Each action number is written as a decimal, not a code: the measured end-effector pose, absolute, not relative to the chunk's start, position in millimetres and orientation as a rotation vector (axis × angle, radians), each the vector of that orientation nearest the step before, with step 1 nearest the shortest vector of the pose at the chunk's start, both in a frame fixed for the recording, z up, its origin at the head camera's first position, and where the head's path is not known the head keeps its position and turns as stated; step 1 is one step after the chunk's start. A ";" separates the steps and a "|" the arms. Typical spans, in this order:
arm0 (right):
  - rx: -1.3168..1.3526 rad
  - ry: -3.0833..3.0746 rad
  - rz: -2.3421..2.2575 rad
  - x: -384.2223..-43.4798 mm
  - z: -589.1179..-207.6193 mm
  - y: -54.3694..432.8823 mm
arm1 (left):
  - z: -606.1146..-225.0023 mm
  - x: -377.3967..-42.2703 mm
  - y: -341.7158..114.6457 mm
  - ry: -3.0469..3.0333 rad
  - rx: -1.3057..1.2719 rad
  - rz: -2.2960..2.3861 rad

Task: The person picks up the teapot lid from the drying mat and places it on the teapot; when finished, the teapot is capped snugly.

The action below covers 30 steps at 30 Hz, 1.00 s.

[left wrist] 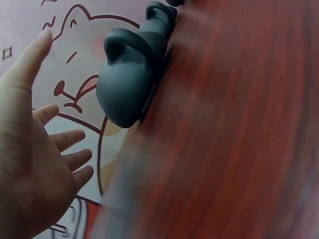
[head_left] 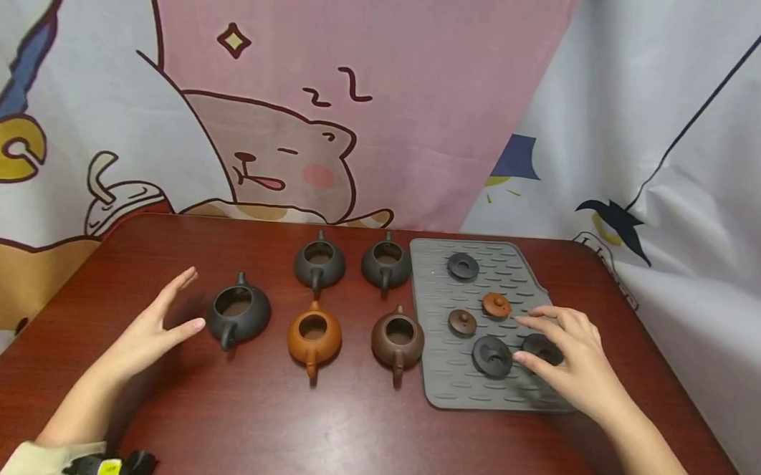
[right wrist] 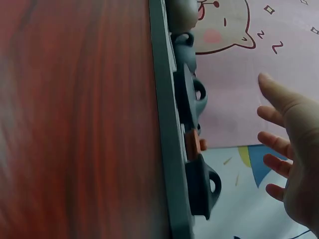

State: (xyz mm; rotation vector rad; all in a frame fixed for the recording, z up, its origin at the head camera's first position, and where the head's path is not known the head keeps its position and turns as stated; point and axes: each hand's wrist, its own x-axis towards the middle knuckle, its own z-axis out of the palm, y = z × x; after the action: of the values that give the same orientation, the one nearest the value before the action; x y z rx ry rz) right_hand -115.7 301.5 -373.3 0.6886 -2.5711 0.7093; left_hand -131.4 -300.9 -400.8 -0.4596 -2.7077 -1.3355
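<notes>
My left hand hovers beside a dark grey teapot at the left, thumb and fingers spread and holding nothing. Over the right part of a grey mat, my right hand is held with fingers apart, partly covering a black lid. Left of that hand lies another black lid. An orange lid, a brown lid and a dark grey lid lie farther up the mat. In the right wrist view a gap shows between the hand and the lids.
An orange teapot and a brown teapot stand lidless mid-table. Behind them are two more dark teapots, one at left and one at right. A printed cloth hangs behind the wooden table.
</notes>
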 end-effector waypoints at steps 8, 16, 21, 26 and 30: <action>0.703 -2.590 0.756 -115.7 -385.7 296.4 | -418.5 -136.3 -301.0 -2.655 -0.557 -1.485; 0.699 -2.614 0.779 -117.3 -398.2 294.5 | -427.4 -138.6 -299.3 -2.693 -0.537 -1.460; 0.691 -2.624 0.774 -118.2 -407.0 293.8 | -429.5 -138.5 -296.3 -2.692 -0.533 -1.446; 0.710 -2.597 0.753 -119.8 -413.0 292.5 | -429.1 -137.6 -294.5 -2.682 -0.526 -1.450; 0.711 -2.574 0.731 -120.8 -416.2 291.7 | -429.2 -137.4 -294.4 -2.683 -0.529 -1.442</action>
State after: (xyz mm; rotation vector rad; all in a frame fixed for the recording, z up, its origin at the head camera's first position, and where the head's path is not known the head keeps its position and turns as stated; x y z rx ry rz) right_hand -120.8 291.7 -416.2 0.7110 -2.5738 0.7305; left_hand -137.4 -294.4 -429.2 -0.5285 -2.6828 -1.4417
